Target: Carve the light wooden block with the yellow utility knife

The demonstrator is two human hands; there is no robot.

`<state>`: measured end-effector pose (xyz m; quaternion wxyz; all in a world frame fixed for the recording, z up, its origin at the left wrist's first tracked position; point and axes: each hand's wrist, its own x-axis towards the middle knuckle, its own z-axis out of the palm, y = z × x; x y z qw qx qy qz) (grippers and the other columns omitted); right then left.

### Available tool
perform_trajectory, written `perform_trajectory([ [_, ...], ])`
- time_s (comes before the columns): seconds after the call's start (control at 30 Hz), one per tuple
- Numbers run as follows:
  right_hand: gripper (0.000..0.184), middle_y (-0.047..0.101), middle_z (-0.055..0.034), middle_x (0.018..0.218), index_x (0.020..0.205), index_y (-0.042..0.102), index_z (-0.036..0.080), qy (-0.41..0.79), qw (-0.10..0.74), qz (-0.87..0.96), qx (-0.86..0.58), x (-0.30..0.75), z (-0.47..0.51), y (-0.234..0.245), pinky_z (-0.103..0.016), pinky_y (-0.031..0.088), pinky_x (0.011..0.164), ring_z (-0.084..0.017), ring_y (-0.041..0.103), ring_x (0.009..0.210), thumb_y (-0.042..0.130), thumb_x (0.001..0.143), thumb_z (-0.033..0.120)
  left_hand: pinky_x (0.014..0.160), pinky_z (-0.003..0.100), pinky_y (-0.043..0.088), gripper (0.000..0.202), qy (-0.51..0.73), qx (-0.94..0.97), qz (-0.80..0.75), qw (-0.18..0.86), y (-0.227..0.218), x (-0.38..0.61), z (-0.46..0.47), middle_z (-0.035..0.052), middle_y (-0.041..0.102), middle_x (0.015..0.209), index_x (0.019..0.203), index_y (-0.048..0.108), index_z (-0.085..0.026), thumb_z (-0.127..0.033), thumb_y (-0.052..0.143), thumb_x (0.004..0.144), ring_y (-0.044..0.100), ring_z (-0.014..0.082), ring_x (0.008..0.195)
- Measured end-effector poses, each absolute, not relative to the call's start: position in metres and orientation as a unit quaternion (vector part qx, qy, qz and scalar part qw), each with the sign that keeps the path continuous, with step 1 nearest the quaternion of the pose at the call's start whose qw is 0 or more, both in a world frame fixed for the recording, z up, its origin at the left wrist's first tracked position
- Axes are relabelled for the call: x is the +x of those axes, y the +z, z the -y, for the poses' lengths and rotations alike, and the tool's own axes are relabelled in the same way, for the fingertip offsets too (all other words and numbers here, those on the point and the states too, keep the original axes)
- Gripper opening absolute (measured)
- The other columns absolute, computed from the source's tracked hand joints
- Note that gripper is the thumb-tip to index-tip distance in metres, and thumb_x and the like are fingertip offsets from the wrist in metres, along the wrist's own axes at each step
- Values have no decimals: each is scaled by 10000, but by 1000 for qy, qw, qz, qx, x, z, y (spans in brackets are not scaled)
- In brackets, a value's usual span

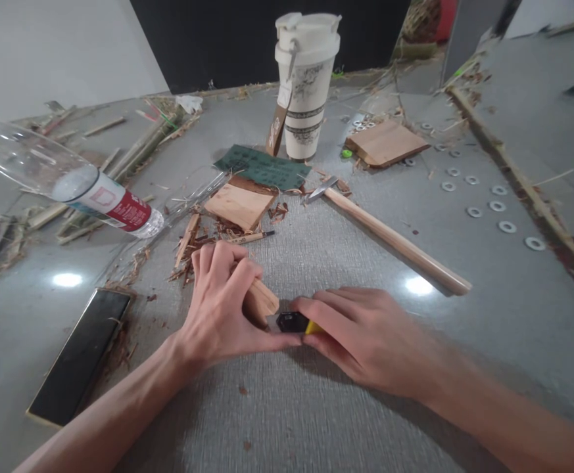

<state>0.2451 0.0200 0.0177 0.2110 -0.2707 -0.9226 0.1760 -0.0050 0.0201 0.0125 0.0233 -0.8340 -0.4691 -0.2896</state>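
My left hand (222, 309) is closed around a small piece of wood (261, 301) and presses it onto the grey table (316, 407). My right hand (360, 332) grips a black and yellow utility knife (296, 322), whose tip meets the wood just under my left thumb. The blade itself is hidden between the two hands. Wood shavings (192, 253) lie just beyond my left hand.
A hammer (390, 240) lies diagonally to the right. Behind are a flat wood block (240, 203), green sandpaper (262, 167), a pencil (254, 238), a lidded cup (306, 85), another wood block (385, 142) and several washers (484, 197). A plastic bottle (64, 177) and a dark phone (82, 355) lie at left.
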Motion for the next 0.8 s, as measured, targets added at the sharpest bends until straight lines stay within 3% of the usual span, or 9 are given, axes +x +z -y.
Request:
perform_trajectory([
  [0.8, 206, 697, -5, 947, 1252, 588, 169, 156, 173, 942, -241, 249, -22, 19, -350, 406, 626, -177, 627, 750, 476, 1121, 281, 832, 503, 461, 639, -292, -852, 435, -5, 13, -5, -22, 96, 509, 1033, 960, 483, -229, -704, 830, 709, 481, 289, 935],
])
